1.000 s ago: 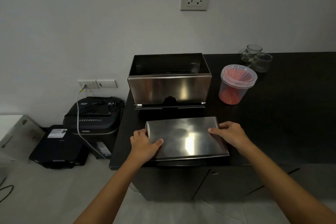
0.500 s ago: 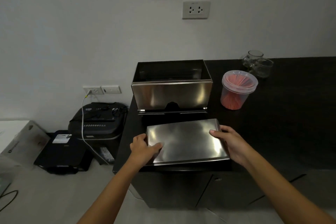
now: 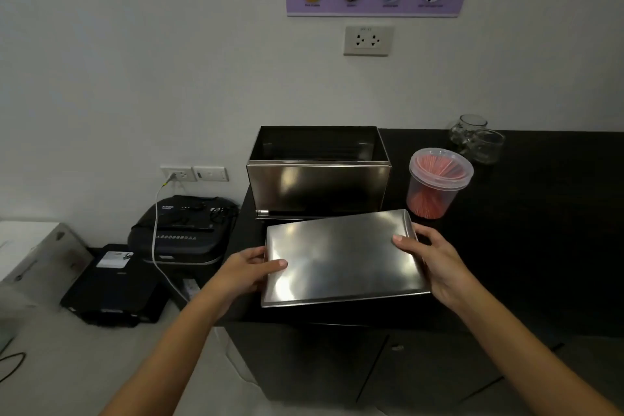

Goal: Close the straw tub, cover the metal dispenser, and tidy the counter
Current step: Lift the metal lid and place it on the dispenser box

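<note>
A flat steel lid (image 3: 341, 255) hangs just above the front of the black counter (image 3: 540, 230), tilted with its right end raised. My left hand (image 3: 248, 269) grips its left edge, thumb on top. My right hand (image 3: 430, 260) grips its right edge. Behind the lid stands the open metal dispenser (image 3: 319, 176), its top uncovered and its inside dark. To its right sits the clear straw tub (image 3: 437, 181) full of red straws, with its clear lid on top.
Two glass cups (image 3: 477, 140) stand at the back right of the counter. Left of the counter, on the floor, sit a black shredder (image 3: 184, 230) with a white cable, a black box (image 3: 111, 284) and a grey carton (image 3: 30, 248). A wall socket (image 3: 368, 41) is above.
Both hands have lifted the steel lid off the counter and tilted it, right end up, toward the dispenser. The camera view has tipped upward.
</note>
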Tool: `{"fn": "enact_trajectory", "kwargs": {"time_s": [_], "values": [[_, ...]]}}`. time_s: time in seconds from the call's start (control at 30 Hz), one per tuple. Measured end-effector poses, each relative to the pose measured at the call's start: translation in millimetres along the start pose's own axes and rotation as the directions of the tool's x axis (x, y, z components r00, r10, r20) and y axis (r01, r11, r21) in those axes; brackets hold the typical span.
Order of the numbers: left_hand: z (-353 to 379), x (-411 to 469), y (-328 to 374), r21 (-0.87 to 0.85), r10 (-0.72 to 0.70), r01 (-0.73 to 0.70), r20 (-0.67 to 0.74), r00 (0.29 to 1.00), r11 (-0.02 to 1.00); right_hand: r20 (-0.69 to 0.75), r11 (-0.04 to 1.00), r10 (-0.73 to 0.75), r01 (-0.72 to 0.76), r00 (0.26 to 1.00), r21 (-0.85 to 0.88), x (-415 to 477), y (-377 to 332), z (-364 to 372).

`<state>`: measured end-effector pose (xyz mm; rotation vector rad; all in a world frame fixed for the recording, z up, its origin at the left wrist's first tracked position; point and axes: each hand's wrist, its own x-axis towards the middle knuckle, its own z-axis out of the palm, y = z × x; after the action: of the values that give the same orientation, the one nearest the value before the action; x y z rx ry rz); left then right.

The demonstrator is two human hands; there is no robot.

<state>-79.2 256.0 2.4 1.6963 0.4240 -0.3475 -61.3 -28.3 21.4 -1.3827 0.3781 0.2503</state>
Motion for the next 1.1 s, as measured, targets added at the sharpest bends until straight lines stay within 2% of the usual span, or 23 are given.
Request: {"fn": "enact_trajectory", "kwargs": {"time_s": [0.27,0.5,0.63,0.8,0.93,1.1], "values": [[-17,-18,38,0.008,0.236,-0.236,-0.059,0.97,0.972,0.054,0.991,-0.137,0.137,0.989,-0.001,-6,-35,2],[-31,-24,75,0.065,0.304,-0.298,-0.104,0.947,0.952,0.132,0.95,-0.244,0.264,0.961,-0.168,4,-74,19],[-41,-19,90,0.048,0.329,-0.326,-0.158,0.931,0.944,0.148,0.947,-0.271,0.291,0.951,-0.138,17,-95,35],[-54,0,100,0.056,0.354,-0.35,-0.18,0.918,0.935,0.108,0.957,-0.284,0.289,0.953,-0.037,31,-106,56],[-69,26,116,0.074,0.372,-0.364,-0.18,0.911,0.928,0.066,0.942,-0.318,0.323,0.946,-0.086,44,-117,72],[-81,57,144,0.116,0.389,-0.378,-0.094,0.917,0.919,-0.032,0.924,-0.348,0.337,0.937,-0.183,64,-133,87]]}}
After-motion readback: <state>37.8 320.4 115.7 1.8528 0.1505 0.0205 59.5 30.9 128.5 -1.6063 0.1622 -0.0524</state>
